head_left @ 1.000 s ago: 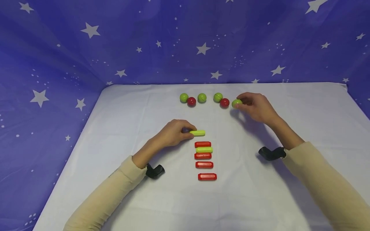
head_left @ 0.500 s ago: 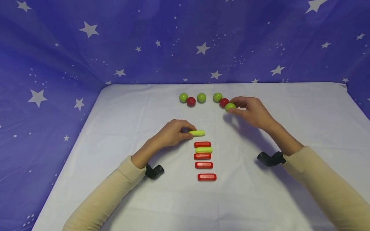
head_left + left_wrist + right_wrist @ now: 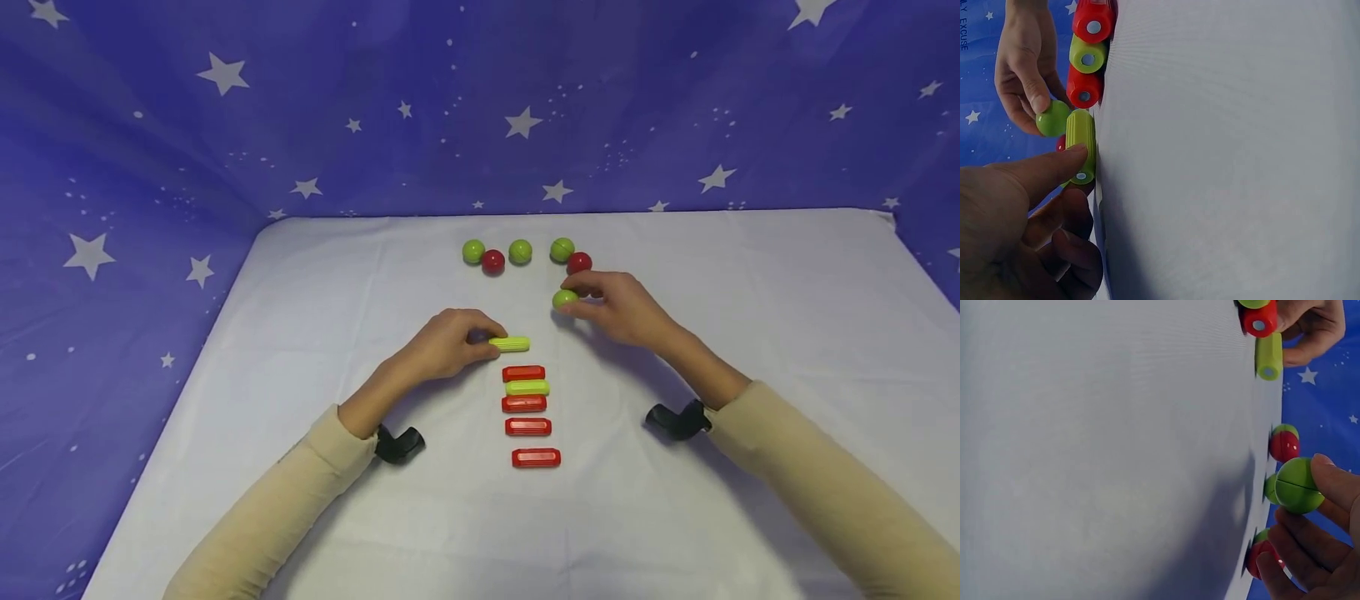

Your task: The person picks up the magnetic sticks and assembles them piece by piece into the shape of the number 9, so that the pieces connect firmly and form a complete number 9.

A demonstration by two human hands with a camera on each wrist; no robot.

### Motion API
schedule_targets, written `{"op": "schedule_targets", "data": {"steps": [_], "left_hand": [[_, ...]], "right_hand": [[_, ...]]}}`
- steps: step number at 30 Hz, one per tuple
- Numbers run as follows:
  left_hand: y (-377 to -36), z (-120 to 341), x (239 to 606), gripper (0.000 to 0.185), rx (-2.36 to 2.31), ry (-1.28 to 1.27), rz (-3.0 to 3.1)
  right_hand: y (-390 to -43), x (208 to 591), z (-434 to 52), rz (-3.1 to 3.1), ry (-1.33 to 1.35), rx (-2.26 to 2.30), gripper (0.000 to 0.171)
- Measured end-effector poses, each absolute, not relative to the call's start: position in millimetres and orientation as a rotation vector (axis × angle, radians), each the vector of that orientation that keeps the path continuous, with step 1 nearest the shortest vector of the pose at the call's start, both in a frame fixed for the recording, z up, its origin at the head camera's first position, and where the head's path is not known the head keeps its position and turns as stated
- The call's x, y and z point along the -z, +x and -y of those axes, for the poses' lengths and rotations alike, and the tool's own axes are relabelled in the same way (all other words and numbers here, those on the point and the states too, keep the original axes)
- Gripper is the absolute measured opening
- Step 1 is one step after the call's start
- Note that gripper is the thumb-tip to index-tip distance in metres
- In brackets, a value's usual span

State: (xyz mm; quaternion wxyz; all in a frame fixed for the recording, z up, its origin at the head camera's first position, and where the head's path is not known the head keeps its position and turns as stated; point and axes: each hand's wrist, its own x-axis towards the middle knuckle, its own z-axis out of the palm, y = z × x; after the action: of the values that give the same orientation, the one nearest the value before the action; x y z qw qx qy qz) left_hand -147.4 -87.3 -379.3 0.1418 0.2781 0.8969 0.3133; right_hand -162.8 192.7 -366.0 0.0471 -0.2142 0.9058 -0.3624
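Note:
My left hand (image 3: 450, 343) pinches the left end of a ribbed yellow-green toy rod (image 3: 513, 343) between thumb and fingers. A pale round disc shows in the rod's end in the left wrist view. In my right hand (image 3: 626, 307), a glossy green ball (image 3: 564, 300) is held between thumb and fingertips, its seam visible in the right wrist view. The held ball is behind and right of the held rod, in front of a red ball (image 3: 579, 263). Below the left hand's rod lie a red rod (image 3: 523, 373) and a yellow-green rod (image 3: 527, 387).
Along the back lie a green ball (image 3: 473, 252), another red ball (image 3: 492, 262) and more green balls (image 3: 520, 252). Further red rods (image 3: 536, 457) continue the column nearer the front. Everything rests on a white cloth (image 3: 360, 517) before a blue starry backdrop (image 3: 420, 100).
My right hand has carried the green ball left and toward me, away from the right end of the ball row. The left hand keeps its pinch on the rod without moving.

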Motion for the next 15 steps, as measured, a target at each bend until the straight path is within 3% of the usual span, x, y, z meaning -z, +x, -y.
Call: {"op": "schedule_targets", "data": {"steps": [15], "left_hand": [[-147.6,88.4,379.4,0.027,-0.918,0.813,-2.585]], "right_hand": [[-164.5,376.1,-186.9,-2.749,-0.638,1.022,0.033]]}}
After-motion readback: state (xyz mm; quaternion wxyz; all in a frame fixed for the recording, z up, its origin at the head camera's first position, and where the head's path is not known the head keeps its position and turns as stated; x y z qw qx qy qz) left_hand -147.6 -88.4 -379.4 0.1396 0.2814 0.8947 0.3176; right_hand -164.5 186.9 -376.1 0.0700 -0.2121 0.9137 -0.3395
